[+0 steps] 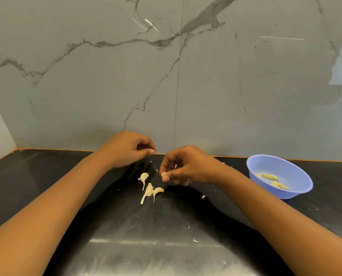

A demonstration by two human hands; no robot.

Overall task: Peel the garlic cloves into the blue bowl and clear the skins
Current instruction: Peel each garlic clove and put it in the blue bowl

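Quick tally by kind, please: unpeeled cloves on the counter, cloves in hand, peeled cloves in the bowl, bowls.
Unpeeled cloves on counter: 3
Clove in right fingers: 1
Peeled cloves in bowl: about 5, overlapping
Bowl: 1
Total: about 10

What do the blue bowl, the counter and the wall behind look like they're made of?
Blue bowl: probably plastic, matte, uniform colour, thin rim. Counter: dark polished stone, perhaps granite; it mirrors light. Wall: grey marble or marble-look tile, dark veins, one vertical seam.
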